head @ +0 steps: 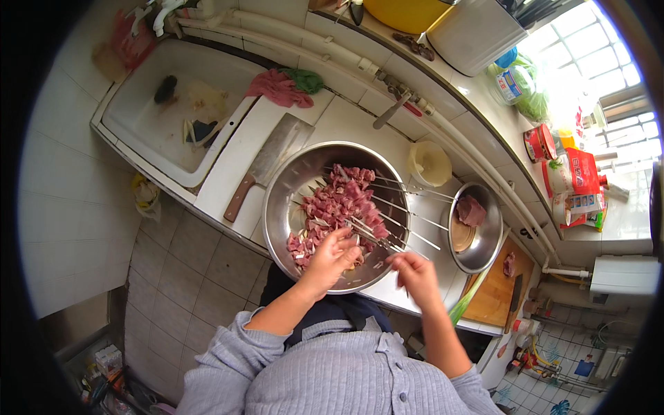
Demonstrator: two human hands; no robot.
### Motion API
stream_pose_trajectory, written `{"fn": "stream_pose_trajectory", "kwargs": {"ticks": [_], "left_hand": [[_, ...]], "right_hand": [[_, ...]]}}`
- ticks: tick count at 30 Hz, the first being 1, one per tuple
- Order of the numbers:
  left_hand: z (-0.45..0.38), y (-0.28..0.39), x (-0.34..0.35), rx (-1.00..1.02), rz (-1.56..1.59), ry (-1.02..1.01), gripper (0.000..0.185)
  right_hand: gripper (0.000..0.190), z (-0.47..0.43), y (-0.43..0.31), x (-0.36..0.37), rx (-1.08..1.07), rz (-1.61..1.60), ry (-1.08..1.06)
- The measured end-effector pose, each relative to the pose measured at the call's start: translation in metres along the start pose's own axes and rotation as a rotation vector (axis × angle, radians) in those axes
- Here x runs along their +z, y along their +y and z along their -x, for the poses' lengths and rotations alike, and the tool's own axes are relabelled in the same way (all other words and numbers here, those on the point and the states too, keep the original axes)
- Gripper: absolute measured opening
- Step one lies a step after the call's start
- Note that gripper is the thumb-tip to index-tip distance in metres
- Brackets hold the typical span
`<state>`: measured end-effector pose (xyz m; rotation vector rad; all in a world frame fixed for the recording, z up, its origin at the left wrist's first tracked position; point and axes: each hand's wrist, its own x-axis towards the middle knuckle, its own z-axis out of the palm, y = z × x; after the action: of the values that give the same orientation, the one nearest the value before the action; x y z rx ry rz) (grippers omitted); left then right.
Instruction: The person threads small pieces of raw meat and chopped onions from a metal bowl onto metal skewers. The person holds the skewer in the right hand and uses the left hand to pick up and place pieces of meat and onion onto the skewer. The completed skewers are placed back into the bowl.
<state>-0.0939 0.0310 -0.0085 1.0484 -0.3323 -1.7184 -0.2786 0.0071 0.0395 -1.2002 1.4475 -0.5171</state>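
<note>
A large steel bowl (276, 207) holds cubed raw meat (332, 199) and slices of onion or similar. Several metal skewers (423, 218) lie across its right rim, some threaded with meat inside the bowl. Over the lower part of the bowl is my left hand (334, 257), its fingers partly spread; whether it pinches anything does not show clearly. More skewers cross the bowl between my hands. My right hand (415, 275), slightly blurred, is at the bowl's lower right rim with curled fingers, near the skewer ends; its grip is unclear.
A cleaver (270, 163) lies left of the bowl, beside a white sink (140, 124) with cloths (280, 85) at its corner. To the right stand a plastic bowl (430, 163), a smaller steel bowl (474, 262) with a meat piece, and a cutting board (487, 301) with a knife (513, 301).
</note>
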Motion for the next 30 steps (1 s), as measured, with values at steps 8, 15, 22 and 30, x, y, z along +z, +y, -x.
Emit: {"fn": "stream_pose_trajectory", "kwargs": {"ticks": [8, 15, 22, 30], "left_hand": [[-0.015, -0.009, -0.021, -0.079, -0.092, -0.077, 0.016], [-0.034, -0.026, -0.027, 0.057, -0.291, -0.046, 0.014], [-0.03, -0.022, -0.04, 0.372, -1.235, 0.02, 0.013], [-0.022, -0.02, -0.055, 0.42, -1.55, -0.031, 0.017]], "right_hand": [[0.017, -0.085, -0.034, -0.022, -0.115, 0.709, -0.07], [0.013, -0.116, -0.01, -0.006, -0.406, 0.916, -0.057], [0.012, -0.08, -0.022, -0.02, -0.65, 0.81, 0.27], [0.009, 0.028, 0.131, -0.088, -0.187, 0.427, 0.693]]}}
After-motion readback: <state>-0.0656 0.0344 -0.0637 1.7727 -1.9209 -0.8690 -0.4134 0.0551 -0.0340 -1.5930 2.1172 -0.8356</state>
